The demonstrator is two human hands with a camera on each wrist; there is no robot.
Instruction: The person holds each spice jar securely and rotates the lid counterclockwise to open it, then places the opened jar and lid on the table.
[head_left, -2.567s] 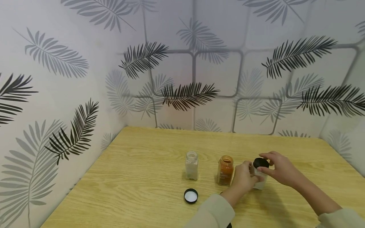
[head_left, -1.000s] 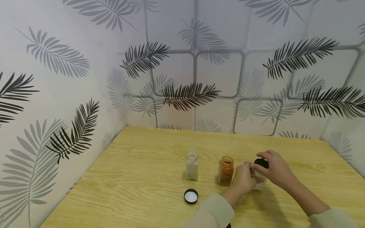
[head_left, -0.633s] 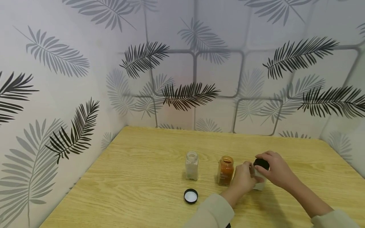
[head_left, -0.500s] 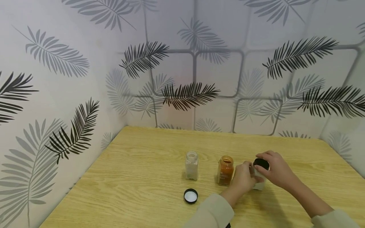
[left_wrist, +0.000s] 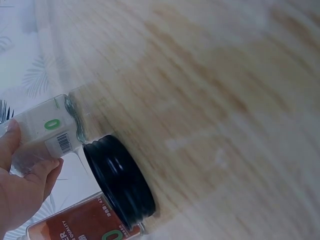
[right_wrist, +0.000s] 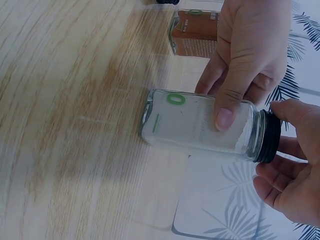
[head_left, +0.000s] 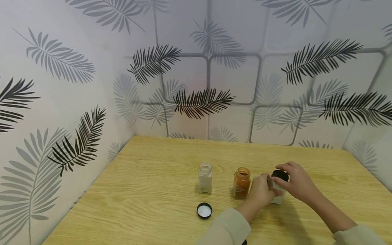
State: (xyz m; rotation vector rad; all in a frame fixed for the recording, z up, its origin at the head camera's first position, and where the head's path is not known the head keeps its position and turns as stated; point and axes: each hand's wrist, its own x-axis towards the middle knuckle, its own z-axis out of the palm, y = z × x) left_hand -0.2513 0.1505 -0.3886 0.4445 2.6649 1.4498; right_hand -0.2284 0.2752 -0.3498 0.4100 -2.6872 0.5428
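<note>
My left hand (head_left: 260,192) grips the body of a square glass spice jar (right_wrist: 195,122) with white contents, which stands upright on the table. The fingers and thumb of my right hand (head_left: 299,180) pinch the black screw lid (head_left: 280,175) at the jar's mouth. In the right wrist view the lid sits on the neck; whether its thread is engaged I cannot tell. Just left of my left hand stands a lidless jar of orange-brown spice (head_left: 241,185). Farther left is another lidless jar (head_left: 205,178) with pale contents.
A black lid (head_left: 204,211) lies with its white liner up in front of the pale jar. Another black lid (left_wrist: 120,182) shows before the orange-brown jar in the left wrist view. The wood-grain table (head_left: 147,190) meets patterned walls behind and at the left.
My right hand's fingers have shifted round the lid, and the lid's tilt has changed slightly. My left hand keeps its grip on the jar. The other jars stay put.
</note>
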